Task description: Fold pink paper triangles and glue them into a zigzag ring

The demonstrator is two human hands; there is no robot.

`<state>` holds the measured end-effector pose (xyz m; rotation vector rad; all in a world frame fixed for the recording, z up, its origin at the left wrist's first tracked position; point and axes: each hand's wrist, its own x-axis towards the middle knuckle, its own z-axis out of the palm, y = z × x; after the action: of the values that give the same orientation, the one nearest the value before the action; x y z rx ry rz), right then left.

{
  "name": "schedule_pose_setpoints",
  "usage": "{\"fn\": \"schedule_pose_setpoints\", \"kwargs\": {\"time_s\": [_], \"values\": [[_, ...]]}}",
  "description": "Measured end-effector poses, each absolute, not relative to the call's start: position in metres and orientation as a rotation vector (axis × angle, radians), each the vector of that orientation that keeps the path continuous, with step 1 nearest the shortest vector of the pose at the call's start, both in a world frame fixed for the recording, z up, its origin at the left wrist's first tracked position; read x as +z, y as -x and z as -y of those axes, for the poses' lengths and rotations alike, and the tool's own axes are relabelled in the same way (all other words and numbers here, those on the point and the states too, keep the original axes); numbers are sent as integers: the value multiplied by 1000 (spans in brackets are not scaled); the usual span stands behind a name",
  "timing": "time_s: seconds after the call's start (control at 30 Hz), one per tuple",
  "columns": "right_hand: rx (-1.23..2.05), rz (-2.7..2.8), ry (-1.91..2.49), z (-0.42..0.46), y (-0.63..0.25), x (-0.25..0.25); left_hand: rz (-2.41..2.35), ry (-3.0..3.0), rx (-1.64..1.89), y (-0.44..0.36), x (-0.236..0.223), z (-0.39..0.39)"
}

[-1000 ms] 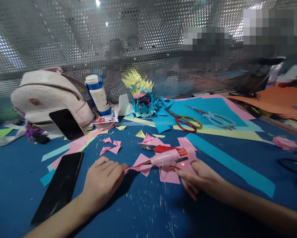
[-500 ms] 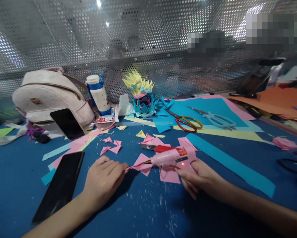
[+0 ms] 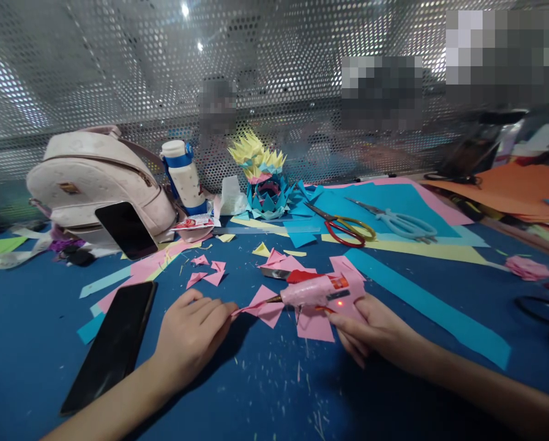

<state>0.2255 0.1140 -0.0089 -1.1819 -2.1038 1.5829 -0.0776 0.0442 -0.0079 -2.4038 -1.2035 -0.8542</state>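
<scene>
Carefully, the fingertips of the left hand (image 3: 194, 337) pinch the twisted end of a pink paper piece (image 3: 249, 308), and this grip is pressed together. The paper is thin and matte; from the fingers it goes out as a narrow tail and becomes wider, with flat, angular corners. So the piece lies just beside the left grip, on the side toward the right hand (image 3: 379, 324). That hand is closed around the handle of a glue gun (image 3: 311, 293), which has a smooth, shiny pink body, an orange-and-red label and a small glowing red light. Its narrow metal nozzle points to the left hand and is at the wide part of the paper; I cannot tell if they are touching.

Near the gun there are flat pink paper squares (image 3: 317, 324) and a tool with a red handle (image 3: 302, 275), partly hidden. Farther out, small folded pink pieces (image 3: 214, 277) lie on the blue table (image 3: 201, 398), close to a glossy black phone (image 3: 109, 343). Behind them stands a spiky paper model (image 3: 267, 190), yellow above and blue below. To its right, metal scissors with red and yellow handles (image 3: 345, 229) rest near a pair with light blue handles (image 3: 403, 225).
</scene>
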Motion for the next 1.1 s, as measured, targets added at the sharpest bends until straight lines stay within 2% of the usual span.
{"fn": "schedule_pose_setpoints", "kwargs": {"time_s": [1.1], "values": [[1605, 2034, 1180, -114, -228, -10, 1239, 2410, -864, 81, -12, -45]]}}
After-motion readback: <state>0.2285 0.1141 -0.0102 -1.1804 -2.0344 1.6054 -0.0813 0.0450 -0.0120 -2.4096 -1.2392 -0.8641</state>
